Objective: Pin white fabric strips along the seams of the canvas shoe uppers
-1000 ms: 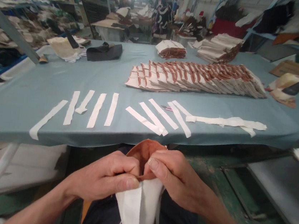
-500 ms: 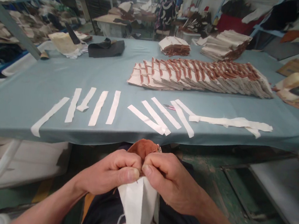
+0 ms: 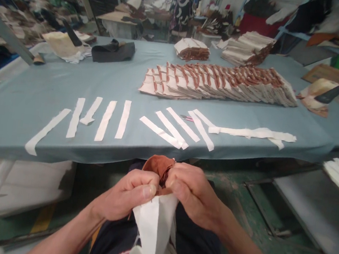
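Note:
Above my lap, my left hand and my right hand both grip one sewn piece of white fabric with brown suede at its far end. Thumbs and curled fingers pinch its edge on either side of a small gap. The white part hangs down toward me, folded lengthwise. On the table edge beyond my hands lie several white fabric strips, some straight and some bent, with more overlapping strips at the right. A small pink-handled tool lies partly behind one strip.
Across the blue-green table stretches a long row of overlapping white and brown pieces. Behind it stand two stacks. A dark folded band lies at the back left. A person is in the background.
My hands have drawn slightly apart, the right one moving a little to the right, so the gap between them shows more brown. The whole view has shifted a little.

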### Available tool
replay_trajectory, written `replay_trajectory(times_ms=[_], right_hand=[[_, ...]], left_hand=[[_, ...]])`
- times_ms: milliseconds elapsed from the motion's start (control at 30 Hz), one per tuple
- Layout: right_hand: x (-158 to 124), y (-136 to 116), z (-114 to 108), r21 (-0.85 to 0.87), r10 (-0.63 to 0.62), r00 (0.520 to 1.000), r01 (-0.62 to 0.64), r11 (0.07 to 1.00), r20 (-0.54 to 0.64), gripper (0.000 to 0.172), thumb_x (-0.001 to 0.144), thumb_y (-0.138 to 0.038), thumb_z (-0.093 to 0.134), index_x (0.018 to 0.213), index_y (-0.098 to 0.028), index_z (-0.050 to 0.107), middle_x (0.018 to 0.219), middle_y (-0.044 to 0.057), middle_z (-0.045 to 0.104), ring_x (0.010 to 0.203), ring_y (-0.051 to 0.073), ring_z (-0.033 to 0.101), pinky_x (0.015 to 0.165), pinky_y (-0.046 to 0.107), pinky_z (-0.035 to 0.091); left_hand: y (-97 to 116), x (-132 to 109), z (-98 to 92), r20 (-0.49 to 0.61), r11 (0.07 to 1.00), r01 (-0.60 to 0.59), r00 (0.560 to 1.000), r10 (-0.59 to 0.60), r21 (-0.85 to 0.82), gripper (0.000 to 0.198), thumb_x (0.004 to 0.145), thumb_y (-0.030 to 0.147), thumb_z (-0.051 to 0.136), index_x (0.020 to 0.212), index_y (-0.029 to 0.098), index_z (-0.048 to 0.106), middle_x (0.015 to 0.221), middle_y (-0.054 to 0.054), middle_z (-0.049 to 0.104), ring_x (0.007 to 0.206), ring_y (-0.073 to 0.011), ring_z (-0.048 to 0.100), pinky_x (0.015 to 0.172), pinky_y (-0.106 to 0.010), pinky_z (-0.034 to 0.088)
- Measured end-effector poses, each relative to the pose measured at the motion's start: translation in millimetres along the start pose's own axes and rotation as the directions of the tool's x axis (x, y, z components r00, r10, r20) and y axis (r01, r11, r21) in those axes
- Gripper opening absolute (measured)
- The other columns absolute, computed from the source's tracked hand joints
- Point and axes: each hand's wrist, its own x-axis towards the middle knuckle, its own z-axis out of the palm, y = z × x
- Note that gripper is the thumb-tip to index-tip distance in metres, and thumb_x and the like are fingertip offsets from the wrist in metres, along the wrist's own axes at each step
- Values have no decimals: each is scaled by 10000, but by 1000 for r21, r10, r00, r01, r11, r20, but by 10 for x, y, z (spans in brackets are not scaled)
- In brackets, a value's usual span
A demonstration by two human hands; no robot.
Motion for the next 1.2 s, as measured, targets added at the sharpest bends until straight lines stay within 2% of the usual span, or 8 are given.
replay_trajectory(times_ms=[133, 300, 567, 700, 867, 967, 1100, 1200], right_hand=[[-27, 230, -68, 113, 69, 997, -63, 992, -45, 665, 1116, -576, 187, 713, -211, 570, 693, 17, 618, 657, 171, 527, 718, 347, 399], [-94, 283, -138, 44, 39, 999, -37, 998, -32, 676, 1100, -625, 161, 795, -208, 598, 760, 31, 644, 712, 190, 556, 757, 369, 397], [-105, 110, -209, 4, 36, 999, -36, 999, -18, 101, 944, -243, 638, 857, -214, 597, 829, 12, 649, 813, 185, 574, 794, 342, 437], [-89, 32, -290, -40, 32, 999, -31, 999, 18, 163, 920, -174, 691, 812, -211, 574, 807, -7, 654, 796, 166, 569, 798, 322, 415], [-30, -240, -592, 53, 156, 986, -159, 986, 59, 224, 939, -282, 725, 772, -201, 599, 769, -20, 619, 753, 145, 539, 728, 275, 406], [-6, -394, -839, 185, 311, 938, -337, 923, 153, 319, 912, -444, 769, 786, -187, 627, 748, -13, 580, 669, 128, 480, 603, 249, 362], [-54, -338, -1079, 359, 406, 905, -424, 832, 127, 444, 849, -578, 815, 786, -184, 621, 681, -30, 493, 600, 111, 385, 534, 238, 268], [-137, -151, -1128, 474, 411, 908, -397, 786, 78, 431, 828, -575, 835, 812, -196, 631, 715, -11, 541, 642, 134, 451, 572, 248, 321]], left_hand=[[88, -20, -42, 18, 987, -103, 995, 101, 122, 688, 865, 737, 652, 601, 213, 294, 571, 62, 289, 534, -84, 205, 490, -253, 160], [71, -149, -205, -61, 966, -130, 987, 147, 222, 641, 939, 661, 609, 606, 204, 307, 583, 47, 314, 543, -95, 266, 492, -250, 203], [-5, -175, -284, -277, 993, -75, 960, 47, -91, 665, 847, 666, 722, 643, 225, 268, 584, 77, 270, 523, -81, 241, 477, -208, 224], [41, -126, -269, -339, 991, -86, 940, 46, -104, 652, 834, 652, 756, 660, 211, 309, 643, 65, 333, 558, -84, 289, 507, -200, 271], [231, 29, -471, -35, 941, -246, 965, 261, 231, 513, 984, 562, 612, 671, 184, 465, 659, 29, 432, 628, -129, 397, 589, -251, 349], [462, 199, -513, 155, 831, -238, 971, 184, 503, 476, 1013, 548, 574, 739, 159, 565, 730, -5, 525, 693, -147, 455, 653, -276, 370], [686, 432, -315, 244, 853, -262, 956, 164, 452, 529, 985, 631, 559, 734, 167, 531, 671, 35, 421, 628, -121, 363, 577, -265, 298], [720, 575, -142, 366, 858, -263, 926, 96, 441, 506, 1025, 564, 519, 704, 177, 469, 669, 52, 349, 609, -104, 299, 549, -255, 253]])
